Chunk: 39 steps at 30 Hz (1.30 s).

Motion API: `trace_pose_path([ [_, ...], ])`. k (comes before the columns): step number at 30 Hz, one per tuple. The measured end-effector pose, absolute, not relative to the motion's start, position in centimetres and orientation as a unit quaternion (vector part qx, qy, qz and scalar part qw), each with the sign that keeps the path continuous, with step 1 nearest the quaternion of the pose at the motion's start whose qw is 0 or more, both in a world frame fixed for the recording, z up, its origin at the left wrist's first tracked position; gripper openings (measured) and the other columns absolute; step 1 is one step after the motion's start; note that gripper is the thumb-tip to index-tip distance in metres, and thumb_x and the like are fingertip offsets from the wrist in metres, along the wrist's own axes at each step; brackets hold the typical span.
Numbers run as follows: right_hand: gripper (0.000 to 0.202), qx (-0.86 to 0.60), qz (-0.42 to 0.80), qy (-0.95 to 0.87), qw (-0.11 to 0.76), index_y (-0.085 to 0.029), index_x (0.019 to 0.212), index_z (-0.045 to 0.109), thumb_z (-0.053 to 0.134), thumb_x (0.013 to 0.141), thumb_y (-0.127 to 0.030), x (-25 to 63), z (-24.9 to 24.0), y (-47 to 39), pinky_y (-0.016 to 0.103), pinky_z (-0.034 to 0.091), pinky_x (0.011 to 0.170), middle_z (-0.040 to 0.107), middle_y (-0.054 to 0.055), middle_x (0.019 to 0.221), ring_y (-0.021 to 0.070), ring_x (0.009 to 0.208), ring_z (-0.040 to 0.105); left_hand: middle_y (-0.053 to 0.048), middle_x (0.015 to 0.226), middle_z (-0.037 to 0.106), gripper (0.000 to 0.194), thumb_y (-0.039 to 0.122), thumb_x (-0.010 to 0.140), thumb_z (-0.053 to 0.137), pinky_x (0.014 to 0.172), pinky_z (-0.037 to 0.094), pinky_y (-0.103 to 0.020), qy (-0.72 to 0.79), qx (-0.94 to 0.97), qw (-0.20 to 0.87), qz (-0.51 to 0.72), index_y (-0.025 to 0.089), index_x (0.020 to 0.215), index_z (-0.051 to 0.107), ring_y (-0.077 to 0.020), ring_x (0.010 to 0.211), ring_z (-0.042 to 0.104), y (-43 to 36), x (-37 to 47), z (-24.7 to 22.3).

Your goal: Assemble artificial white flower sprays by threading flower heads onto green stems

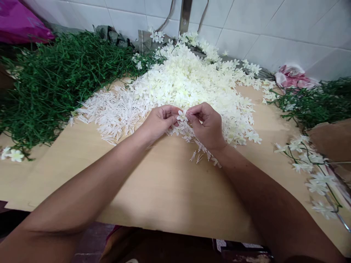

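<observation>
A small white artificial flower (182, 116) with a pale yellow middle is held up between my two hands. My left hand (162, 121) pinches it from the left with thumb and forefinger. From the right, the fingertips of my right hand (207, 124) close on its petals. Just behind my hands spreads a large heap of loose white and cream flower heads (189, 80). A pile of thin white plastic stamens (117, 113) lies to the left of that heap, and a few loose stamens (197, 156) are scattered below my right hand.
Green plastic stems (60, 80) are piled on the left, with more stems (323, 100) at the right. Finished flower sprays (315, 168) lie along the right side of the cardboard-coloured tabletop (159, 197). A white tiled wall (257, 25) stands behind; a magenta bag (22, 22) sits back left.
</observation>
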State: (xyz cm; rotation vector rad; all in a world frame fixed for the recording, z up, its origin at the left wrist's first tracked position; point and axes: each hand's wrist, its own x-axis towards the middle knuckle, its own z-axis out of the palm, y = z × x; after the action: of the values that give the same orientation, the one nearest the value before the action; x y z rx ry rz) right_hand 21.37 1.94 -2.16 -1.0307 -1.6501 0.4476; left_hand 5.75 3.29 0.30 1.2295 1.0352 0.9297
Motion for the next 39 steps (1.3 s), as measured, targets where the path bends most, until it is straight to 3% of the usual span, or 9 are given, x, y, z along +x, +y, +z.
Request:
trace_pose_path([
  [9,0.012,-0.369,-0.037,-0.782,0.500,-0.020,0.076,0.049,0.050,0.088,-0.018,21.4,-2.1,1.8,0.030,0.050,0.068,0.058,0.005,0.083,0.0143,0.078,0.057,0.004,0.059,0.057,0.008,0.005,0.072,0.063,0.052,0.037,-0.018,0.423,0.487,0.640,0.418,0.013,0.073,0.060,-0.0047,0.053,0.053,3.4,5.6,0.0],
  [15,0.012,-0.347,-0.088,-0.786,0.505,-0.020,0.079,0.047,0.049,0.087,-0.012,21.3,-2.4,1.9,0.028,0.049,0.063,0.058,0.005,0.082,0.0136,0.074,0.056,0.003,0.058,0.059,0.012,0.004,0.070,0.066,0.053,0.039,-0.018,0.419,0.451,0.680,0.398,0.013,0.071,0.058,-0.0067,0.055,0.058,3.5,5.5,0.2],
  [21,0.012,-0.342,-0.024,-0.791,0.507,-0.020,0.078,0.048,0.049,0.087,-0.013,21.5,-2.3,2.0,0.033,0.051,0.070,0.057,0.006,0.084,0.0153,0.080,0.057,0.004,0.057,0.060,0.015,0.002,0.068,0.068,0.051,0.038,-0.017,0.403,0.399,0.711,0.415,0.013,0.075,0.060,-0.0064,0.051,0.058,3.6,5.5,-0.2],
  [25,0.012,-0.362,0.074,-0.780,0.505,-0.020,0.075,0.049,0.054,0.085,-0.016,21.5,-2.1,2.0,0.030,0.050,0.066,0.057,0.005,0.085,0.0159,0.085,0.057,0.001,0.056,0.062,0.011,0.002,0.069,0.067,0.052,0.041,-0.017,0.393,0.375,0.738,0.400,0.011,0.072,0.060,-0.0072,0.052,0.059,3.8,5.3,-0.6],
  [31,0.010,-0.391,0.224,-0.702,0.550,-0.019,0.076,0.052,0.061,0.080,-0.017,21.0,-2.1,1.9,0.027,0.051,0.064,0.057,0.003,0.084,0.0119,0.076,0.056,-0.001,0.056,0.064,0.012,0.002,0.067,0.069,0.055,0.044,-0.017,0.370,0.361,0.761,0.392,0.011,0.071,0.062,-0.0082,0.053,0.061,4.1,4.9,-0.7],
  [39,0.011,-0.395,0.163,-0.734,0.528,-0.019,0.074,0.051,0.058,0.082,-0.016,21.1,-1.7,1.6,0.025,0.050,0.061,0.056,0.003,0.081,0.0126,0.078,0.056,-0.001,0.057,0.065,0.014,0.004,0.062,0.074,0.054,0.045,-0.017,0.369,0.371,0.753,0.400,0.010,0.069,0.064,-0.0077,0.053,0.061,4.1,5.1,-0.8],
])
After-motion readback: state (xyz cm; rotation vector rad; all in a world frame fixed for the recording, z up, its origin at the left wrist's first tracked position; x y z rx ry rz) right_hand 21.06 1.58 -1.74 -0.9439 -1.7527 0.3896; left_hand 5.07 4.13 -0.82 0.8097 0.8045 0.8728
